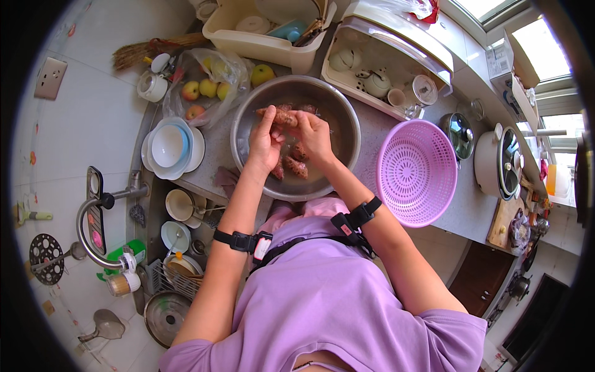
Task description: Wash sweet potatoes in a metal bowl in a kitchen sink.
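Both my hands hold one reddish-brown sweet potato above a large stainless steel basin. My left hand grips its left end with the thumb on top. The fingers of my right hand pinch its right end. Murky water lies in the basin, and several more sweet potatoes rest in it below and behind my hands. My hands partly hide the ones at the back.
A pink plastic colander stands right of the basin. To the left are a clear bag of apples and stacked bowls. A dish rack box and a teaware cabinet stand behind. The sink with dishes and curved faucet is at lower left.
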Action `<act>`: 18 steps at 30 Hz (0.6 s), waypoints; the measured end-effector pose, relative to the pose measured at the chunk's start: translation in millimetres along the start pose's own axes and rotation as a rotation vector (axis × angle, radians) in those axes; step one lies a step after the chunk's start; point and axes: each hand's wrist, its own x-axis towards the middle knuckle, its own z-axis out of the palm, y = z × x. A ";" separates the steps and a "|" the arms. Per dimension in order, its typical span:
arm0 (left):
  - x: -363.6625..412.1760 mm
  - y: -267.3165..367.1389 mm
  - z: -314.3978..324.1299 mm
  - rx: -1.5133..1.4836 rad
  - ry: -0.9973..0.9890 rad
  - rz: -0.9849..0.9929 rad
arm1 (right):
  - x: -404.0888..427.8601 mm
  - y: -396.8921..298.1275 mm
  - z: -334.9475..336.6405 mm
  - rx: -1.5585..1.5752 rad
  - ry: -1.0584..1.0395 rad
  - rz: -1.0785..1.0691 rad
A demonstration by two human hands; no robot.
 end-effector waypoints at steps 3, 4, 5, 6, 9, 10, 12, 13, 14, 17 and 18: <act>6.0 4.9 -8.9 0.065 0.091 -0.040 | -5.1 4.6 -12.8 -0.370 -0.043 0.005; 5.2 4.7 -6.2 0.011 0.133 -0.061 | -5.1 2.3 -19.7 -0.564 -0.004 0.027; 4.1 5.2 -4.0 -0.043 0.176 -0.083 | -4.1 0.7 -26.9 -0.564 -0.003 0.029; 5.9 6.4 -12.1 -0.078 0.142 -0.120 | -1.9 -0.2 -34.0 -0.737 0.039 -0.033; 8.0 3.6 -19.0 -0.165 0.100 -0.168 | 13.5 2.5 -58.4 -1.103 0.191 -0.206; 9.2 1.8 -22.1 -0.163 0.097 -0.170 | 18.2 6.8 -68.3 -1.172 0.194 -0.231; 12.5 -3.1 -26.9 -0.171 0.079 -0.203 | 26.6 31.8 -93.6 -1.295 0.177 -0.360; 14.1 -5.1 -30.8 -0.169 0.076 -0.204 | 28.8 36.7 -96.9 -1.416 0.144 -0.494; 15.4 -7.6 -34.3 -0.077 0.065 -0.175 | 29.2 42.8 -99.3 -1.419 0.100 -0.395; 10.9 -5.6 -36.1 0.063 0.111 -0.120 | 27.4 6.8 -56.9 -0.878 0.071 0.498; 10.3 -5.1 -33.6 0.080 0.082 -0.138 | 28.0 0.0 -56.0 -0.562 0.002 0.581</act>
